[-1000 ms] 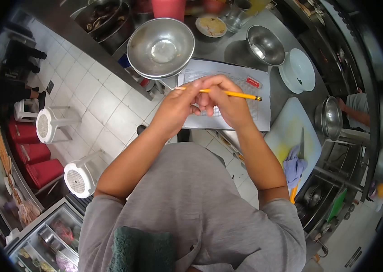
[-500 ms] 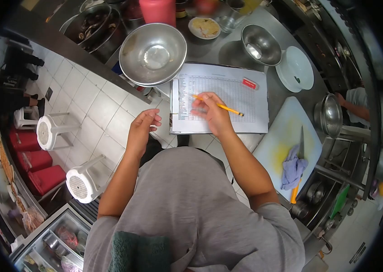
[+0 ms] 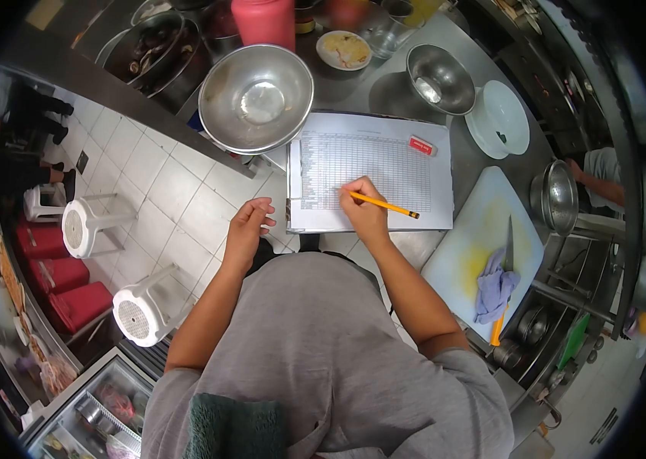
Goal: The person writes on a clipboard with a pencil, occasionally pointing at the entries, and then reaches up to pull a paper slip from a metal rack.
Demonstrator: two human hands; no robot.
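Observation:
My right hand (image 3: 366, 209) is closed around a yellow pencil (image 3: 388, 204), its point low over the printed grid sheet (image 3: 369, 157). The side of that hand rests at the sheet's lower middle. A red and white eraser (image 3: 422, 145) lies at the sheet's upper right. Left of the paper, my left hand (image 3: 250, 221) hovers over the floor with loosely curled fingers and holds nothing. A large steel bowl (image 3: 258, 99) stands at the sheet's upper left corner.
On the right, a white cutting board (image 3: 483, 245) carries a knife (image 3: 509, 237) and a purple cloth (image 3: 496, 287). Another steel bowl (image 3: 441, 78), a white bowl (image 3: 498, 118) and a plate of food (image 3: 344, 50) stand behind. White stools (image 3: 139, 314) are at left; a person's arm (image 3: 598, 185) shows at right.
My right hand has come down and left onto the lower part of the sheet, the pencil gripped in a writing hold. My left hand has dropped slightly and moved a little right.

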